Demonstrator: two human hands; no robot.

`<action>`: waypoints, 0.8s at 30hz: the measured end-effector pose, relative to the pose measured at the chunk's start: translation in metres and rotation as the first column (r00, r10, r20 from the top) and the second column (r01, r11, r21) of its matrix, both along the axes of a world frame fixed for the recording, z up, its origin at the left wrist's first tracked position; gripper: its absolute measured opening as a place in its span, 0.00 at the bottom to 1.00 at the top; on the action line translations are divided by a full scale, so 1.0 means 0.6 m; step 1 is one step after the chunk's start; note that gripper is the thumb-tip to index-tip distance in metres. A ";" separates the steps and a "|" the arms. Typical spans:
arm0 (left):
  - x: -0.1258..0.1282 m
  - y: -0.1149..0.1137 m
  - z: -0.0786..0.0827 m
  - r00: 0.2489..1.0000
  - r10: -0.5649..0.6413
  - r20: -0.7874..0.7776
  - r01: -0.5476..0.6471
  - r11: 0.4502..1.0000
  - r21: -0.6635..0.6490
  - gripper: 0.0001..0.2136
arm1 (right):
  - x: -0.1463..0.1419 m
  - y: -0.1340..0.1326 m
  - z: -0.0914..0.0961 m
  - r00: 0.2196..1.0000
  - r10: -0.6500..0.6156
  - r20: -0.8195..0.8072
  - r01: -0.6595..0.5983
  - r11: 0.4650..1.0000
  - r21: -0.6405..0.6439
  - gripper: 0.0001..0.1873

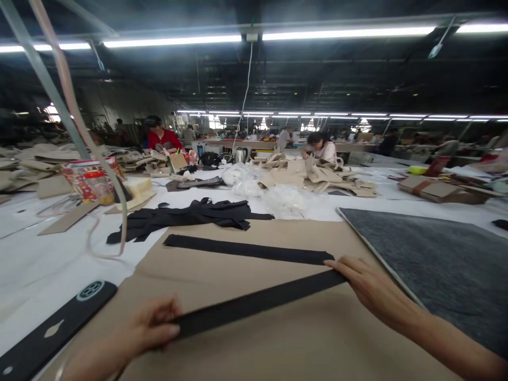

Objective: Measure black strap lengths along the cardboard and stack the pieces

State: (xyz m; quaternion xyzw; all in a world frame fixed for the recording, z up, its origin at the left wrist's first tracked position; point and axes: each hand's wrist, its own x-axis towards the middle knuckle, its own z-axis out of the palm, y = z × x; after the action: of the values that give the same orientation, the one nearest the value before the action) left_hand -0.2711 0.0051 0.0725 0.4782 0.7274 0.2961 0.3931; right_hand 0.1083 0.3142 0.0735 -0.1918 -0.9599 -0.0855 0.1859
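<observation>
A long black fabric strip (pixel 257 306) stretches slantwise between my two hands above a brown sheet (pixel 301 338). My left hand (pixel 156 325) pinches its near-left end, thumb on top, slightly blurred. At the far-right end, my right hand (pixel 353 272) has its fingers closed on the strip. Just behind lies a second black strip (pixel 250 251) flat on the brown sheet, and the fingertips of my right hand come close to its right end; whether they touch it I cannot tell. Farther back is a loose pile of black strips (pixel 190 217).
A long black device (pixel 55 330) lies at left, with a hose (pixel 119 211) hanging behind it. A dark grey felt sheet (pixel 432 259) is at right. Clear plastic bags (pixel 286 198) and brown pieces (pixel 317 172) stand farther back. Other people work beyond.
</observation>
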 end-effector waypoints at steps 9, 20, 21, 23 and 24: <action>-0.243 0.206 0.001 0.877 0.278 -0.392 -0.255 0.961 0.111 0.13 | -0.133 0.064 -0.047 0.990 -0.065 0.128 0.048 0.990 0.130 0.23; -0.245 0.216 -0.047 0.471 0.294 -0.831 -0.346 0.929 0.132 0.20 | -0.145 0.095 -0.084 0.993 -0.020 0.115 0.041 0.982 -0.183 0.29; -0.237 0.211 -0.044 0.427 0.305 -0.851 -0.341 0.926 0.162 0.21 | -0.142 0.098 -0.081 0.993 -0.018 0.114 0.045 0.971 -0.235 0.30; -0.218 0.204 -0.038 0.349 0.330 -0.877 -0.308 0.924 0.225 0.25 | -0.138 0.105 -0.073 0.993 -0.011 0.121 0.048 0.950 -0.309 0.33; -0.207 0.203 -0.036 0.322 0.341 -0.883 -0.279 0.926 0.256 0.26 | -0.136 0.108 -0.069 0.992 -0.004 0.127 0.046 0.944 -0.328 0.35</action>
State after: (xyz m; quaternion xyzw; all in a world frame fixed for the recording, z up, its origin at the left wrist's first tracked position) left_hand -0.3952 0.1269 0.0511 0.4238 0.8902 0.0730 -0.1506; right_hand 0.0266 0.3793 0.0322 -0.2268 -0.9678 0.0621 0.0897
